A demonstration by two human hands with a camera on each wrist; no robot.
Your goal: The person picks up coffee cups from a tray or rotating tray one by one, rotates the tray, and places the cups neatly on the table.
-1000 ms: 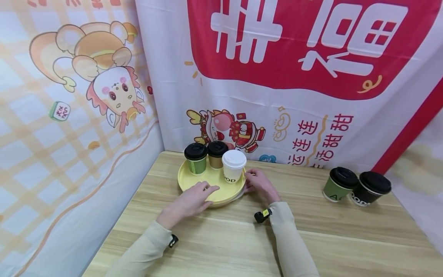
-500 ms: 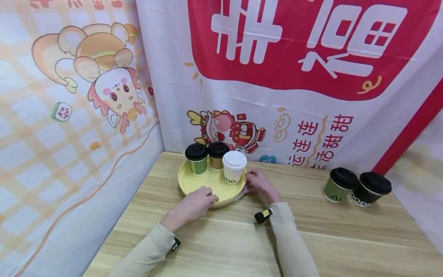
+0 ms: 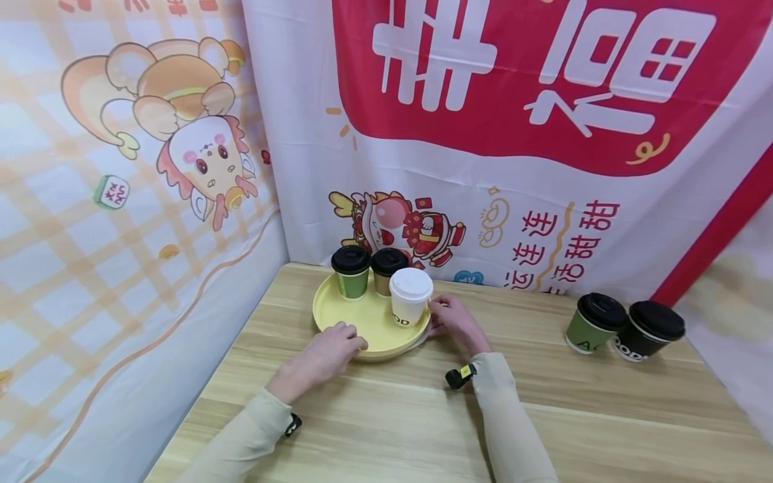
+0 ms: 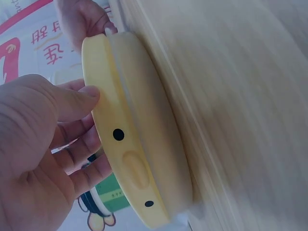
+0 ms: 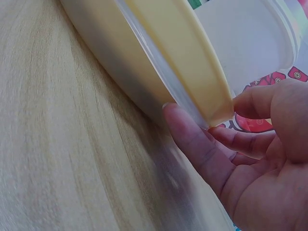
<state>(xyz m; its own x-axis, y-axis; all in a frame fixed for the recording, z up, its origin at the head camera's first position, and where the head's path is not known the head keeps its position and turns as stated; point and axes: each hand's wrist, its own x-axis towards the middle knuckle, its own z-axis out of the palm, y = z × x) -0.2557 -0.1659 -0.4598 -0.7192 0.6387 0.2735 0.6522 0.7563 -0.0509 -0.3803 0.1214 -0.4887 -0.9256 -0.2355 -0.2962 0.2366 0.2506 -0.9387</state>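
Note:
A round yellow tray holds a green cup and a brown cup, both with black lids, plus a white cup with a white lid. My left hand pinches the tray's near-left rim. In the left wrist view, the thumb lies outside the yellow wall, which bears black dots and a bump, while the fingers reach over the rim. At the right edge, my right hand grips the tray; its thumb touches the lower layer, under a whitish band.
A green cup and a black cup, both black-lidded, stand together on the wooden table at the far right. Behind the tray hangs a printed cloth; another patterned cloth borders the left side.
The tray has turned clockwise seen from above: the two black-lidded cups shifted right, the white cup toward me. My left hand has closed on the rim and moved slightly left; the right hand stays.

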